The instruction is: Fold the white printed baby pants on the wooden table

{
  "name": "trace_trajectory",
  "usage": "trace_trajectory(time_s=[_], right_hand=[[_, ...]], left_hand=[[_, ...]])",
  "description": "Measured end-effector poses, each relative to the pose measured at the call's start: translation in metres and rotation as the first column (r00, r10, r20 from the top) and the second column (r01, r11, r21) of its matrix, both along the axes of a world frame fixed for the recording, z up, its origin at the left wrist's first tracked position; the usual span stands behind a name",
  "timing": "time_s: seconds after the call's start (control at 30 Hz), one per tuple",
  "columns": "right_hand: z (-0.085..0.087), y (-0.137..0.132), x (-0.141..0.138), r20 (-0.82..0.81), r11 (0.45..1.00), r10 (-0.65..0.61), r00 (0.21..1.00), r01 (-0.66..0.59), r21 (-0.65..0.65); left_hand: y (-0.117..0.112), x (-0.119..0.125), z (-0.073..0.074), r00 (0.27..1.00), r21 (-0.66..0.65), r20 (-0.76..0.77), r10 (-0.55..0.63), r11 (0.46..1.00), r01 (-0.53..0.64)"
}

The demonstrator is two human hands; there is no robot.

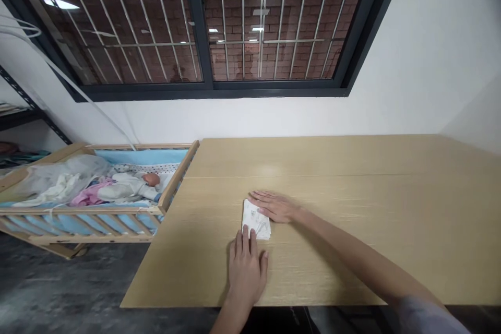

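A folded white cloth with a small grey print [256, 219] lies on the pale wooden table [332, 162], near the middle of its front half. My left hand [246, 266] rests flat on the table, its fingertips on the near edge of the cloth. Across the far edge lies my right hand [274, 206], fingers flat and pointing left, touching the cloth. Neither hand visibly grips it. Part of the cloth is hidden under my fingers.
A wooden crib with blue lining [117, 222] stands against the table's left edge, holding a baby doll [133, 188] and a gauzy white net [64, 180]. Behind the table rise a white wall and a barred window [203, 26]. Dark metal shelving [23, 109] stands far left.
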State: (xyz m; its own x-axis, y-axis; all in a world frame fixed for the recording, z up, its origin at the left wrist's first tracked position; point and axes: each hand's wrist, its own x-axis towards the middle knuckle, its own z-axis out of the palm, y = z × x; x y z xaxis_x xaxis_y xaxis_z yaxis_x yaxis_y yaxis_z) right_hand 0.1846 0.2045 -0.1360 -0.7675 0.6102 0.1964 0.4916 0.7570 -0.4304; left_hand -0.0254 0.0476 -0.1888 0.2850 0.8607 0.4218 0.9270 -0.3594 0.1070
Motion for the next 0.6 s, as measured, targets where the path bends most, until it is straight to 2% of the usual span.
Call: trace_trajectory(time_s=[0.13, 0.2, 0.23, 0.3, 0.37, 0.4, 0.47, 0.53, 0.6], right_hand=[[-0.004, 0.0, 0.004, -0.004, 0.997, -0.061, 0.998, 0.06, -0.051], [-0.005, 0.001, 0.005, -0.088, 0.98, -0.188, 0.978, 0.182, -0.08], [-0.005, 0.001, 0.005, -0.156, 0.958, -0.284, 0.946, 0.272, -0.093], [-0.005, 0.002, 0.002, -0.3, 0.876, -0.482, 0.823, 0.465, -0.132], [-0.006, 0.002, -0.002, -0.359, 0.8, -0.598, 0.717, 0.565, -0.203], [-0.007, 0.0, -0.005, -0.348, 0.79, -0.613, 0.709, 0.563, -0.243], [-0.01, -0.007, -0.01, -0.294, 0.812, -0.58, 0.76, 0.508, -0.289], [-0.015, -0.017, -0.015, -0.26, 0.842, -0.531, 0.807, 0.467, -0.269], [-0.019, -0.029, -0.017, -0.275, 0.843, -0.536, 0.798, 0.488, -0.227]], left_hand=[[0.001, -0.003, 0.007, 0.999, -0.017, 0.024, -0.023, 1.0, 0.024], [0.007, -0.008, 0.018, 0.997, -0.058, 0.074, -0.023, 0.998, 0.027], [0.011, -0.011, 0.026, 0.995, -0.087, 0.103, -0.004, 0.996, 0.013], [0.023, -0.015, 0.042, 0.988, -0.165, 0.132, 0.076, 0.985, -0.054], [0.037, -0.016, 0.057, 0.981, -0.264, 0.103, 0.167, 0.955, -0.135], [0.044, -0.015, 0.062, 0.978, -0.307, 0.079, 0.195, 0.938, -0.162], [0.055, -0.009, 0.066, 0.974, -0.366, 0.053, 0.22, 0.912, -0.186], [0.062, -0.001, 0.066, 0.974, -0.39, 0.066, 0.218, 0.904, -0.176], [0.063, 0.006, 0.064, 0.974, -0.411, 0.093, 0.205, 0.899, -0.15]])
